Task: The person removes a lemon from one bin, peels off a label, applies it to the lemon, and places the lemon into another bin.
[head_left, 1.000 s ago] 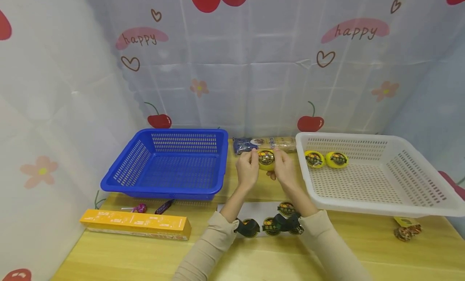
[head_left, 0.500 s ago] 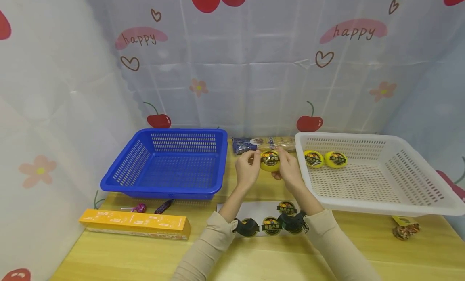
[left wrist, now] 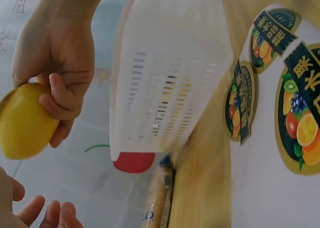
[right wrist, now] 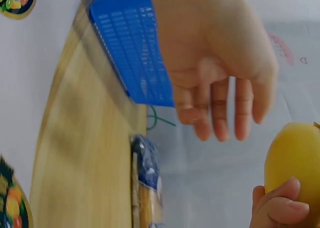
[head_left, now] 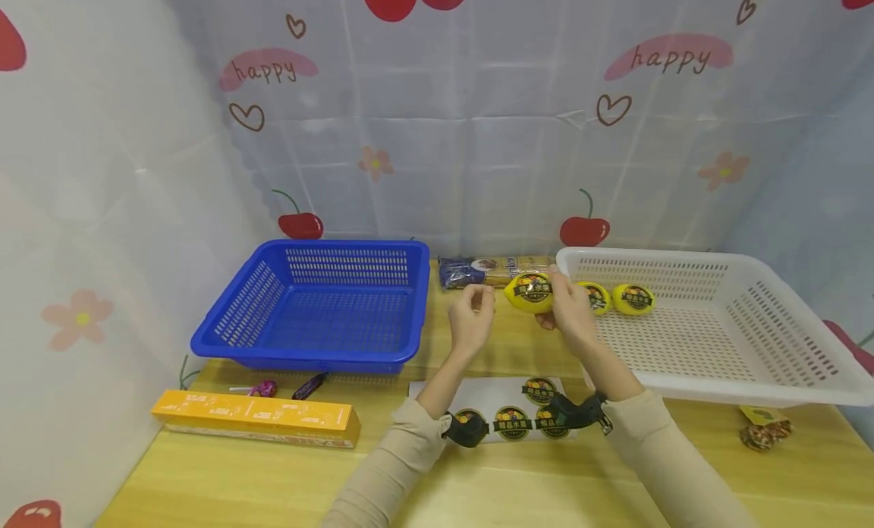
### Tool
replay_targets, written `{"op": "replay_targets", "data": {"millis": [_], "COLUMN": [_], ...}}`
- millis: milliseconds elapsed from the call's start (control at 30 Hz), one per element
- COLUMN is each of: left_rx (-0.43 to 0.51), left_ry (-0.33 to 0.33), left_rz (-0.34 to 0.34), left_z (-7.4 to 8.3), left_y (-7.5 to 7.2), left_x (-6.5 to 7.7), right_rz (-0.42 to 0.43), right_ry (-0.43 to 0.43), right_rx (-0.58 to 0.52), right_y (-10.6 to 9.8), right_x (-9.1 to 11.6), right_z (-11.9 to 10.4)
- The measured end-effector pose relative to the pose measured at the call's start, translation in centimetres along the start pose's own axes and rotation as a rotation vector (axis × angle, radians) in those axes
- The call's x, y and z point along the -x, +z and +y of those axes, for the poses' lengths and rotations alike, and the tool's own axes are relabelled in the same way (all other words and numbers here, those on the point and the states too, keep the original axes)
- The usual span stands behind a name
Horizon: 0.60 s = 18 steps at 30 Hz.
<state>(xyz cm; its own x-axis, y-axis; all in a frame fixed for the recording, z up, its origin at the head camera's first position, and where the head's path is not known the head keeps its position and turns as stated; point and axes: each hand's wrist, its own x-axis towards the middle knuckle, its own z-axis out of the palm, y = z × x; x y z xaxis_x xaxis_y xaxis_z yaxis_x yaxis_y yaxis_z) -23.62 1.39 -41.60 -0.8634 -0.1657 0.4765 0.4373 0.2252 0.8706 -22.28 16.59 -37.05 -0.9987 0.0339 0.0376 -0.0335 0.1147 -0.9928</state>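
Observation:
A yellow lemon (head_left: pixel 529 293) with a dark fruit sticker on its face is gripped in my right hand (head_left: pixel 572 308), at the left rim of the white basket (head_left: pixel 683 395). The left wrist view shows the right fingers curled under the lemon (left wrist: pixel 25 120). To its left my left hand (head_left: pixel 471 319) hangs apart from it with bent, loose fingers; in the right wrist view that hand (right wrist: pixel 215 73) holds nothing. Two stickered lemons, one being this lemon (head_left: pixel 633 299), lie in the white basket. Below the hands lies a white sticker sheet (head_left: pixel 492 391) with several fruit stickers.
A blue basket (head_left: pixel 307 357) stands at the left, with a wrapped noodle pack (head_left: pixel 498 271) behind the hands. At the front left are an orange box (head_left: pixel 256 418), a lollipop (head_left: pixel 262 389) and a dark wrapped sweet (head_left: pixel 309 386). A brown-wrapped item (head_left: pixel 765 435) lies front right.
The left hand has let go of the lemon, which both hands were touching before. My right hand has carried it right, toward the white basket.

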Motion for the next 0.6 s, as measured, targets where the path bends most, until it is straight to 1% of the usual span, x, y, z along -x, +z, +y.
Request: {"op": "replay_targets", "data": {"millis": [167, 333, 467, 533, 600], "left_rx": [0.000, 0.012, 0.047, 0.074, 0.088], "left_ry": [-0.031, -0.102, -0.185, -0.238, -0.291], "left_rz": [-0.106, -0.220, -0.301, -0.335, -0.357], "left_z": [0.2, 0.7, 1.1, 1.3, 1.4], "left_y": [1.5, 3.4, 5.1, 6.0, 6.9], "left_x": [0.5, 1.0, 1.3, 1.4, 1.5], "right_rz": [0.011, -0.004, -0.029, -0.035, -0.026], "right_ry": [-0.025, -0.020, 0.022, 0.047, 0.059], "right_rx": [0.004, 0.002, -0.090, -0.162, -0.201], "right_y": [-2.5, -5.3, -8.3, -9.9, -11.5], "right_x": [0.3, 0.3, -0.1, -0.5, -0.8], "right_z": [-1.0, -1.7, -2.0, -2.1, -2.1]}}
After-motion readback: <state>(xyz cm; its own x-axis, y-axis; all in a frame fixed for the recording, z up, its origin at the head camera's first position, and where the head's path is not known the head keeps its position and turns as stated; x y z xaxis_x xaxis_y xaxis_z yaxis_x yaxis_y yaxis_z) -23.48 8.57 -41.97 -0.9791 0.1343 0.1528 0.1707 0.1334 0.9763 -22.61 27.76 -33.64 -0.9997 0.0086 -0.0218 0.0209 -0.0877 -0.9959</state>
